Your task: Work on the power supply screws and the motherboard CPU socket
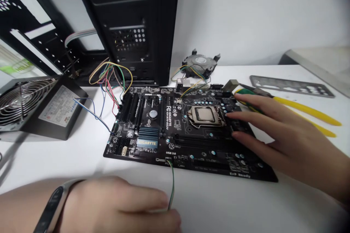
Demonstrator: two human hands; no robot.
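Note:
A black motherboard (pixel 175 131) lies flat on the white table (pixel 82 160), its CPU socket (pixel 206 115) uncovered. My left hand (pixel 117 205), with a dark band on the wrist, pinches a thin green and white wire (pixel 171 182) that runs up to the board's front edge. My right hand (pixel 281 131) rests open on the board's right side, fingertips touching just right of the socket. Coloured wires (pixel 109 76) run from the board's left side toward the case.
A black computer case (pixel 131 25) stands behind the board. A power supply (pixel 38 105) with a fan grille lies at left. A CPU cooler (pixel 200 63) sits behind the board. Yellow-handled pliers (pixel 298 107) and a metal I/O shield (pixel 292 86) lie at right.

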